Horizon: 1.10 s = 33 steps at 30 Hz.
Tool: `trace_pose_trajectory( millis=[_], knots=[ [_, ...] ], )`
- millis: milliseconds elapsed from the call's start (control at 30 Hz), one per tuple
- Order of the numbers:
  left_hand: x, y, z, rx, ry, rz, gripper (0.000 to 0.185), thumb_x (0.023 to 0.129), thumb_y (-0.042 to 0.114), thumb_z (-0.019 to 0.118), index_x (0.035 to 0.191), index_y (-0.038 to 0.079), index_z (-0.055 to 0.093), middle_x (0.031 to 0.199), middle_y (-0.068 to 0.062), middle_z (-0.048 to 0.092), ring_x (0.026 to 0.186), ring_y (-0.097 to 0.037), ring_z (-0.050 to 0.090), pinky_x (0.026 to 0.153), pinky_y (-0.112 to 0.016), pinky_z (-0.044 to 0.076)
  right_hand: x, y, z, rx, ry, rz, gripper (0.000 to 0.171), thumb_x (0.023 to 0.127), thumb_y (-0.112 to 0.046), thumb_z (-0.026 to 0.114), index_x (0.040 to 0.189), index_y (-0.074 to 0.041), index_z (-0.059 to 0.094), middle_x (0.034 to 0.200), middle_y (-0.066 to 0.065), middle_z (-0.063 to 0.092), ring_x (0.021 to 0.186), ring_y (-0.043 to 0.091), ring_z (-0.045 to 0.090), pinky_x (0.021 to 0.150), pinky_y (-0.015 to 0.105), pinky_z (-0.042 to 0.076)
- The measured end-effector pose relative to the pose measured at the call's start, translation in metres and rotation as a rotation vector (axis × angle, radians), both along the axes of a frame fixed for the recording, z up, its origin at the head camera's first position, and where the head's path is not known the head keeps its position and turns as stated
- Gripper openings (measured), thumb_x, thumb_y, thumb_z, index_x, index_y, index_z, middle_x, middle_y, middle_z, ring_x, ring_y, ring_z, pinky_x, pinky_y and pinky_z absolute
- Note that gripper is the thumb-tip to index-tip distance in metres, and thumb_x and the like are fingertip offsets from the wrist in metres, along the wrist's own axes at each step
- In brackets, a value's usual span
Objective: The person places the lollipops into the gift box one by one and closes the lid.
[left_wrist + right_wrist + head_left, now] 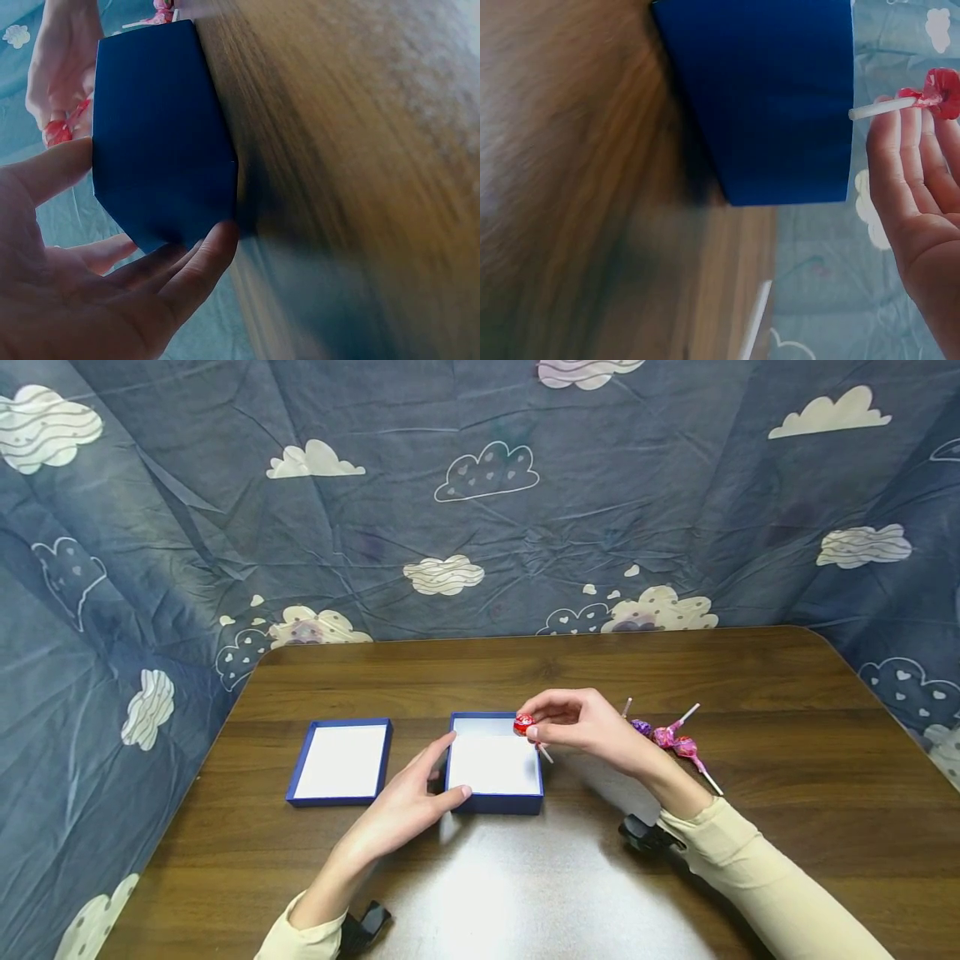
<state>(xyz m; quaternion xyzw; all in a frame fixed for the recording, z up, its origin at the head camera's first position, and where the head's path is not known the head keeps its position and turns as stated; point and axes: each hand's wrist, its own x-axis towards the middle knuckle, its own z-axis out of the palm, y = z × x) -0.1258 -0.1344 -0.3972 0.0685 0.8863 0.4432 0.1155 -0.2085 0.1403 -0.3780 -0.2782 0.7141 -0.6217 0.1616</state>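
Note:
A red-wrapped lollipop with a white stick is pinched between the thumb and fingers of my right hand. That hand holds it above the right edge of an open blue box with a white inside. My left hand rests against the box's left side, thumb at the front rim and fingers spread along the left wall. In the left wrist view, a fingertip touches the lower corner of the box. The right wrist view shows the lollipop stick pointing toward the box's rim.
Left of the box lies a shallow blue lid, white side up. Several wrapped lollipops, pink and purple, lie to the right behind my right forearm. Behind the wooden table hangs a blue cloth printed with clouds.

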Motion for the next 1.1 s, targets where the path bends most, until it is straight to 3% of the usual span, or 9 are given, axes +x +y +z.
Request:
trace_pose_trajectory(
  millis=[200,433,667,1100],
  knots=[
    [0.0,0.001,0.0,0.0,-0.008,0.001,0.075,0.091,0.036,0.069,0.154,0.023,0.032,0.154,-0.013,0.034,0.125,-0.035,0.051,0.098,-0.053,0.043,-0.007,-0.016,0.001,0.023,0.005,0.054,0.02,0.09,-0.009,0.071,0.109,-0.004,0.07,0.099,0.016,0.07,0.08,0.029,0.067,0.074,0.041,0.056],
    [0.0,0.001,0.001,0.002,0.005,0.001,0.074,0.091,0.033,0.07,0.154,0.022,0.033,0.153,-0.012,0.035,0.124,-0.034,0.052,0.098,-0.053,0.043,-0.013,-0.035,0.003,0.07,0.022,0.133,0.02,0.09,-0.007,0.071,0.109,-0.002,0.07,0.1,0.013,0.07,0.089,0.043,0.065,0.077,0.046,0.056],
    [0.001,0.001,0.001,-0.002,0.02,0.002,0.074,0.091,0.031,0.07,0.154,0.022,0.033,0.153,-0.011,0.037,0.123,-0.031,0.052,0.098,-0.053,0.042,-0.016,-0.053,0.002,0.277,0.176,0.179,0.016,0.088,-0.017,0.075,0.103,-0.011,0.074,0.092,-0.001,0.071,0.084,0.019,0.065,0.072,0.029,0.051],
    [0.001,-0.001,0.001,0.029,0.031,0.006,0.075,0.089,0.031,0.073,0.153,0.022,0.036,0.15,-0.011,0.04,0.122,-0.03,0.053,0.096,-0.052,0.044,-0.017,-0.079,-0.002,0.485,0.244,0.279,0.013,0.081,-0.007,0.074,0.093,-0.01,0.074,0.081,-0.008,0.069,0.079,0.015,0.065,0.065,0.023,0.048]
  ],
)
